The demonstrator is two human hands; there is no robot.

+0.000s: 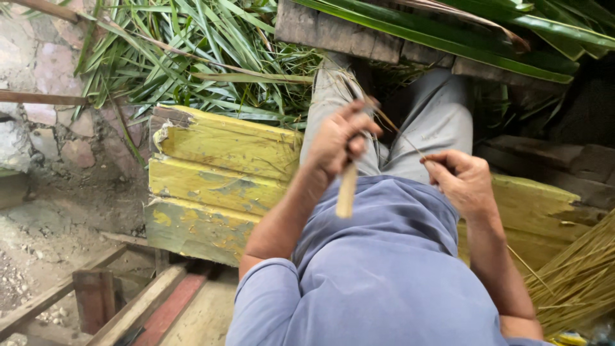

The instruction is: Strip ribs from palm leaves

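Note:
My left hand (pixel 339 142) is closed round a tool with a pale wooden handle (pixel 346 192) that points down toward my lap. A thin leaf rib (pixel 402 136) runs from that hand across to my right hand (pixel 462 181), which pinches its other end between thumb and fingers. The tool's blade is hidden inside my left fist. Both hands hover above my grey trousers (pixel 423 122) and blue shirt (pixel 391 256).
I sit on a worn yellow wooden bench (pixel 211 186). Green palm leaves (pixel 205 57) are heaped ahead and over a grey plank (pixel 339 32). A bundle of stripped yellowish ribs (pixel 576 275) lies at the right. Stone paving (pixel 45 77) and wooden rails (pixel 96 295) lie to the left.

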